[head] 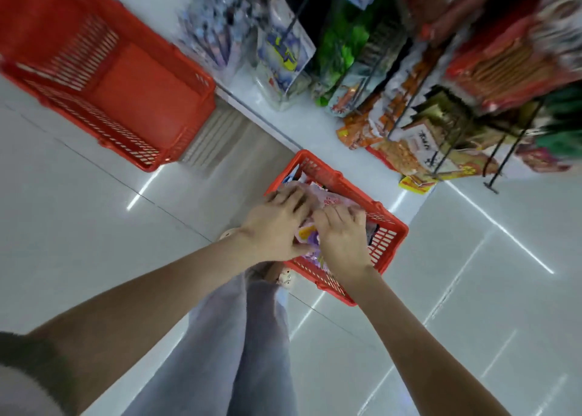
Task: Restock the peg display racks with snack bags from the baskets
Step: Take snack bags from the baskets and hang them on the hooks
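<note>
A red basket (389, 226) stands on the floor below me, holding pink and purple snack bags (327, 199). Both my hands are down in it. My left hand (277, 223) lies over the bags with its fingers curled onto a pink bag. My right hand (343, 236) sits beside it, fingers bent onto the same pile. The hands hide most of the bags, so I cannot make out the exact grip. The peg rack (406, 107) with hanging snack bags stands at the upper right, blurred.
A second red basket (104, 78) with nothing visible inside sits at the upper left on the white tiled floor. The rack's white base (315, 122) runs diagonally between the baskets. My legs and a shoe (285, 278) are just beside the near basket.
</note>
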Action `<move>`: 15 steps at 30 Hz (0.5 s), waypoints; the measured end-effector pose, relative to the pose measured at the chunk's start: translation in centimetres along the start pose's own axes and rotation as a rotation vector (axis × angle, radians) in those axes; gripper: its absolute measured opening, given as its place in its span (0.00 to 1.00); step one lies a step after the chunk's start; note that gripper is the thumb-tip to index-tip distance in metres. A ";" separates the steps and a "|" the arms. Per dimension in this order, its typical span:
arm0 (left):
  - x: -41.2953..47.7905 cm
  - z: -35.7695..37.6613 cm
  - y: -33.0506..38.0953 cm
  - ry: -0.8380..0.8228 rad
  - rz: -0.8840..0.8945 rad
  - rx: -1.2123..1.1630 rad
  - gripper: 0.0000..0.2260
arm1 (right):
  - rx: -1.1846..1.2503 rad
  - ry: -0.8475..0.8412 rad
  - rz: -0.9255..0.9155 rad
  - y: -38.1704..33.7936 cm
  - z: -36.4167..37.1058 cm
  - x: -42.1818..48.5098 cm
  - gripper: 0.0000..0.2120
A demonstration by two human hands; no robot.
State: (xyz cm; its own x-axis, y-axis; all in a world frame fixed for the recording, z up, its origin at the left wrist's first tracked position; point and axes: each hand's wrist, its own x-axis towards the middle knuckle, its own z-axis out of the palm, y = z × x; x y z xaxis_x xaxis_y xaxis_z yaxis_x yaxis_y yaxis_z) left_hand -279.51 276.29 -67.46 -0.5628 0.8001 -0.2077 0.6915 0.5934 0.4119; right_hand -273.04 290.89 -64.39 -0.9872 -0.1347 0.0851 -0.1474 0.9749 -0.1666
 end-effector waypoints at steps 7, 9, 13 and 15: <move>0.1 -19.1 3.1 0.297 0.008 -0.100 0.16 | -0.089 0.131 -0.072 -2.2 -18.9 8.1 0.09; -0.6 -24.0 3.6 0.308 -0.097 -0.166 0.11 | -0.074 0.123 0.052 -2.3 -22.6 9.7 0.09; -2.6 -30.0 3.8 0.193 -0.431 -0.648 0.16 | 0.454 -0.013 0.471 -2.0 -28.4 11.6 0.24; -3.9 -32.4 4.0 0.195 -0.479 -0.840 0.16 | 0.630 -0.076 0.553 -2.1 -31.0 12.1 0.21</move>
State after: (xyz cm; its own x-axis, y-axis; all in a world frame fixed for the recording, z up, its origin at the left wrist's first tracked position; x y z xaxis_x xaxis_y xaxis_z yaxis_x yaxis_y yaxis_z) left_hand -289.20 272.66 -36.20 -0.8162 0.4187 -0.3982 -0.1325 0.5352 0.8343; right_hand -282.83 292.72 -32.56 -0.9254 0.2991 -0.2329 0.3745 0.6258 -0.6841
